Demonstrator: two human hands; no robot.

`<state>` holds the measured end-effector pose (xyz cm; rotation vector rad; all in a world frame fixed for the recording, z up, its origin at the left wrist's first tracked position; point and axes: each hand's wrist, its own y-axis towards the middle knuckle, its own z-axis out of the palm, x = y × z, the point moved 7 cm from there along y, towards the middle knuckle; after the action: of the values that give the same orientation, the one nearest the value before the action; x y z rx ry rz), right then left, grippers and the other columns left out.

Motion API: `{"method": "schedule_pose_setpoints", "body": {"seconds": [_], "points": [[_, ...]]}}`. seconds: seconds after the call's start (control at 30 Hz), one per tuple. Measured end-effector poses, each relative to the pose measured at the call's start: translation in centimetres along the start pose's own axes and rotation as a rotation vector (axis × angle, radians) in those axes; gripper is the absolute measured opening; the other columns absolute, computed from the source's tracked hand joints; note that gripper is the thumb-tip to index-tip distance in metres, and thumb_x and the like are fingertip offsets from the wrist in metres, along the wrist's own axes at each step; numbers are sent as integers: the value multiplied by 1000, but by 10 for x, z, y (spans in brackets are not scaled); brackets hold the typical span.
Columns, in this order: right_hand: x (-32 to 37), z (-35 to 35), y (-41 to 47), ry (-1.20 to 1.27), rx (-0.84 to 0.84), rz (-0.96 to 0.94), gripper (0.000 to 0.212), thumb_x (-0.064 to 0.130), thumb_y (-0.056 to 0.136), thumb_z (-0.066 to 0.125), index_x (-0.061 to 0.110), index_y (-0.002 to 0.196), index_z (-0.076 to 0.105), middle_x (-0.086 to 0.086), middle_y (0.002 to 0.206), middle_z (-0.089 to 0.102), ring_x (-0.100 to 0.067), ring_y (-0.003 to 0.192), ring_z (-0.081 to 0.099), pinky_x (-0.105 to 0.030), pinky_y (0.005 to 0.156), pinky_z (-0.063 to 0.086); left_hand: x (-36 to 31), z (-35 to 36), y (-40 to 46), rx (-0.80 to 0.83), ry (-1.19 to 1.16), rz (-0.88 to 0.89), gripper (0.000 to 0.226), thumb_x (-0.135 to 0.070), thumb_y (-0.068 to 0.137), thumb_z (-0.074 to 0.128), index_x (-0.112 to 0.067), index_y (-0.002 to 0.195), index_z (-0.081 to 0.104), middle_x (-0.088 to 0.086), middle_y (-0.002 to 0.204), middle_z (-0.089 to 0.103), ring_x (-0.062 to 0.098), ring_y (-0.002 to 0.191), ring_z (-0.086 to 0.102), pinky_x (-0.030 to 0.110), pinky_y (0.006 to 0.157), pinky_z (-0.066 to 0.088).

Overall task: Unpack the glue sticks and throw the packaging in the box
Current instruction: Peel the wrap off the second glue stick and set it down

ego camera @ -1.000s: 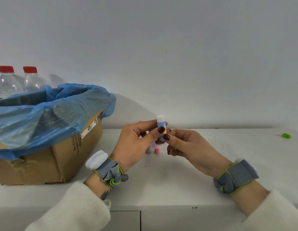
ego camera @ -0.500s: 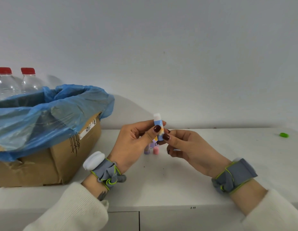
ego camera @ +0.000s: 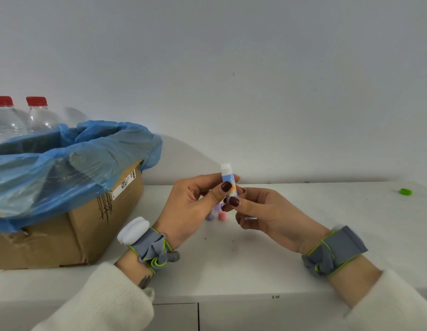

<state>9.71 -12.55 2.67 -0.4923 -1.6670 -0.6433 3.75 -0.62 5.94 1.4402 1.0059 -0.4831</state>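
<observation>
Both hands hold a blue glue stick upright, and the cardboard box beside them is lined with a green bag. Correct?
Not quite. The head view shows the bag lining the cardboard box is blue, not green. Both hands, left and right, do hold the blue glue stick upright.

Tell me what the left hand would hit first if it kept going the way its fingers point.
The left hand points right, toward the right hand. It would meet that hand's fingertips almost at once, since both already pinch the blue-and-white glue stick.
</observation>
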Motion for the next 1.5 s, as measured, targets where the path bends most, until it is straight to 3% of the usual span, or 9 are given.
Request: {"method": "schedule_pose_setpoints", "body": {"seconds": [0.27,0.4,0.63,0.83,0.97,1.07,1.23,1.37,1.5], "points": [[0,-2,1,-5,-13,-3,47,48,63,77,12,93,73,-2,91,72,-8,62,57,-28,73,46,0,0,1,6,-4,15,18,-38,80,62,-38,92,75,-7,94,77,30,96,67,39,77,58],[2,-8,2,79,-63,-30,49,46,67,74,9,99,73,0,91,71,-11,62,57,-27,66,43,0,-3,2,-19,-39,33,28,-49,73,64,-36,96,75,-7,90,77,31,74,63,21,66,58],[15,-20,-3,59,-230,-190,37,40,71,71,14,97,74,0,85,72,-13,69,57,-26,64,44,5,-2,3,-30,30,25,22,-43,76,70,-36,96,75,4,77,74,39,53,50,55,63,53],[16,-17,-3,22,-203,-225,30,42,74,74,24,98,75,2,84,69,-10,67,58,-23,65,49,10,1,2,23,-78,-62,34,-52,62,78,-33,91,77,-4,83,78,13,69,69,29,65,59],[16,-16,-3,22,-180,-255,42,46,67,77,22,101,75,1,90,70,-10,66,61,-23,66,50,16,1,2,20,-63,-137,26,-38,67,80,-29,92,77,7,83,78,27,76,74,59,76,54],[16,-16,-2,-3,-173,-264,39,40,69,77,22,104,76,4,88,72,-8,68,62,-22,68,50,18,-1,1,5,-79,-152,28,-35,63,83,-24,88,78,10,81,78,26,76,75,66,79,50],[16,-18,0,-4,-179,-268,36,44,63,77,24,93,78,8,83,74,-5,70,63,-21,69,51,19,0,1,7,-77,-145,43,-47,56,84,-19,88,78,10,79,78,25,71,74,57,73,53],[17,-26,0,16,-243,-278,39,42,63,78,19,93,77,2,87,77,-7,74,68,-14,66,49,17,-2,3,-31,-84,-106,28,-37,59,86,-21,80,78,4,74,77,19,63,69,57,73,54],[11,-40,1,-20,-385,-246,9,31,70,81,30,78,77,7,80,78,-4,72,70,-9,63,48,13,-12,5,-160,-118,-52,31,-38,60,79,-13,77,76,14,70,74,23,53,63,35,60,55]]}}
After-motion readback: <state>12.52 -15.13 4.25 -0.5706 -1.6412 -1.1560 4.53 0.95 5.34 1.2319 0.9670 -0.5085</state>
